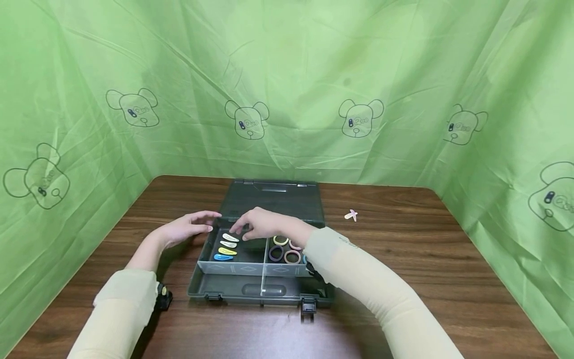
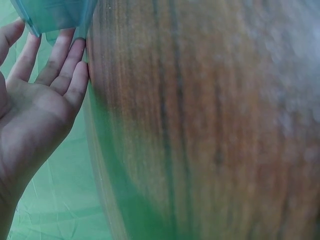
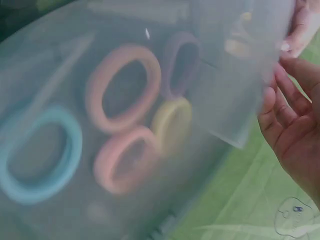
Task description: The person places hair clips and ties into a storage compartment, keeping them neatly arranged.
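Observation:
A dark translucent box (image 1: 193, 286) stands with its lid laid back on the table. In its left compartment, snap hair clips lie in a column: white clips (image 1: 230, 238) at the far end, then a yellow clip (image 1: 227, 251) and a blue clip (image 1: 223, 257). My right hand (image 1: 262, 223) hovers over this compartment, fingers bent loosely down just beyond the white clips, nothing visible between them. My left hand (image 1: 188, 229) touches the box's left wall with extended fingertips. Hair ties fill the right compartment, including a dark purple tie (image 1: 276, 253) and a light blue tie (image 3: 75, 140); my right forearm partly covers them.
Small pink and white hair clips (image 1: 352, 215) lie on the wooden table (image 1: 381, 239) right of the box. The open lid (image 1: 273, 199) extends behind it, and a latch (image 1: 308, 306) hangs at the front. Green cloth (image 1: 305, 60) encloses the table's back and sides.

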Available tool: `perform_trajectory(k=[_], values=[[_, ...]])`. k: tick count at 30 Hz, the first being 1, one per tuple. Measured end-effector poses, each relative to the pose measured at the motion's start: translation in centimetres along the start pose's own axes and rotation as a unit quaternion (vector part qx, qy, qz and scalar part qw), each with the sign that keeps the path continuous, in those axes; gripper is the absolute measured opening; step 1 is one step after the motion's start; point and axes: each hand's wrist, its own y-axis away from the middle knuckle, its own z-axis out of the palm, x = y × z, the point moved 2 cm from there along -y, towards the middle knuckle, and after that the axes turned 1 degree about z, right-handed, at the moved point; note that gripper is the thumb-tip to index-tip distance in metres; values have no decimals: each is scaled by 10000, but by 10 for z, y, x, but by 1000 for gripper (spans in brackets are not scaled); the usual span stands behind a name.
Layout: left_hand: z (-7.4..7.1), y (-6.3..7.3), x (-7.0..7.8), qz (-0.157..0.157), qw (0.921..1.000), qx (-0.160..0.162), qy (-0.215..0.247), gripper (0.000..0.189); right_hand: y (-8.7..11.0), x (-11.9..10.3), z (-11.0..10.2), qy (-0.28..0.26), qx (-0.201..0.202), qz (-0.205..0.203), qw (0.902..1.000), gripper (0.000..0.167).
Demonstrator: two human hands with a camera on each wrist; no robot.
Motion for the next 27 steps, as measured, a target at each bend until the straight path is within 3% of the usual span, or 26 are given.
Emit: perform_trajectory(k=[4,14,21,27], values=[[0,-1,-1,-14,10000,18,-14,51,18,-3,-12,-225,-49,7,9997,34],[-1,3,1,4,10000,53,-11,52,66,-1,-40,-135,152,-113,9997,30],[0,2,1,54,10000,39,-23,52,104,5,-58,128,472,-293,9984,30],[0,2,1,-59,10000,62,-45,51,142,20,-70,208,923,-8,9955,31]])
